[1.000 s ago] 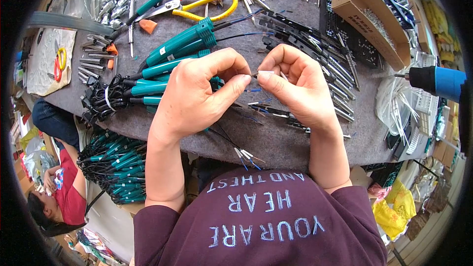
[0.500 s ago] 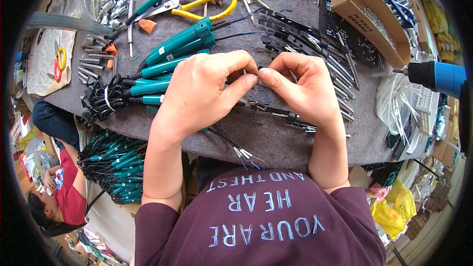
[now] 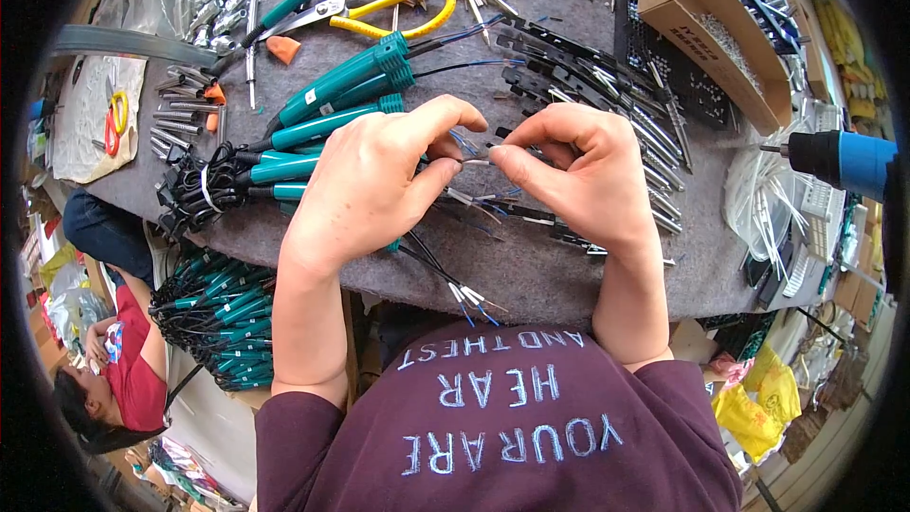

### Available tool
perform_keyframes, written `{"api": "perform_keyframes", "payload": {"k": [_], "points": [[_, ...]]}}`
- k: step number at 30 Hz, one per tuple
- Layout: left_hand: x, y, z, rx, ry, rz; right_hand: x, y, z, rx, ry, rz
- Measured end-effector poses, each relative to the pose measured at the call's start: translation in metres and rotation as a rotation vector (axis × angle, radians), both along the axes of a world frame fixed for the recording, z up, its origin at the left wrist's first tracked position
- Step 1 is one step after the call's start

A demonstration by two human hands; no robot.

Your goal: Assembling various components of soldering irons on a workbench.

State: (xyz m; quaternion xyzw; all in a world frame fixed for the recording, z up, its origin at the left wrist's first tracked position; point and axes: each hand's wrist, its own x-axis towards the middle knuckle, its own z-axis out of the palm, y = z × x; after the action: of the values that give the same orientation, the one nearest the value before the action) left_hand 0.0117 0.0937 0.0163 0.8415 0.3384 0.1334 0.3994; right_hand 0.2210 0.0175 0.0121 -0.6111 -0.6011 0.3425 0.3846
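Note:
My left hand [image 3: 365, 175] is closed in a pinch over the table, its thumb and forefinger on a thin pale wire [image 3: 477, 162]. That wire spans the small gap to my right hand [image 3: 588, 166], whose thumb and forefinger are also pinched. What the right fingertips hold is mostly hidden. Behind and left of the left hand lie green plastic handles [image 3: 346, 83], with a bundle of black cords [image 3: 194, 192] tied at their ends. Beyond the right hand rest several black strips with silver metal rods [image 3: 654, 147]. Loose wire ends [image 3: 466, 294] stick out below the left hand.
Scissors with red and yellow grips [image 3: 327, 9] lie at the back. An open cardboard box [image 3: 706, 47] of small pale parts stands far right, near a blue power screwdriver [image 3: 858, 161]. More green handles [image 3: 223, 318] are piled lower left. Another person [image 3: 137, 360] sits at left.
My hands have drawn slightly apart, the left moving a little left and down. The pale wire now shows between the fingertips, which were almost touching before.

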Motion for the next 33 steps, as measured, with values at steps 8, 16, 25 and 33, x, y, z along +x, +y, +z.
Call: {"api": "perform_keyframes", "payload": {"k": [8, 16, 25, 33], "points": [[0.000, 0.002, 0.004, 0.013, 0.006, -0.012, 0.003, 0.003, -0.006, 0.142, -0.081, 0.028], [0.000, 0.002, 0.003, 0.047, -0.020, -0.039, -0.002, 0.000, -0.009, 0.073, -0.123, 0.121], [-0.001, 0.002, 0.003, -0.024, -0.056, -0.002, -0.001, 0.004, 0.000, 0.013, -0.051, 0.109], [0.000, -0.005, 0.005, 0.084, -0.150, 0.162, 0.002, -0.004, 0.009, 0.007, 0.335, -0.129]]}}
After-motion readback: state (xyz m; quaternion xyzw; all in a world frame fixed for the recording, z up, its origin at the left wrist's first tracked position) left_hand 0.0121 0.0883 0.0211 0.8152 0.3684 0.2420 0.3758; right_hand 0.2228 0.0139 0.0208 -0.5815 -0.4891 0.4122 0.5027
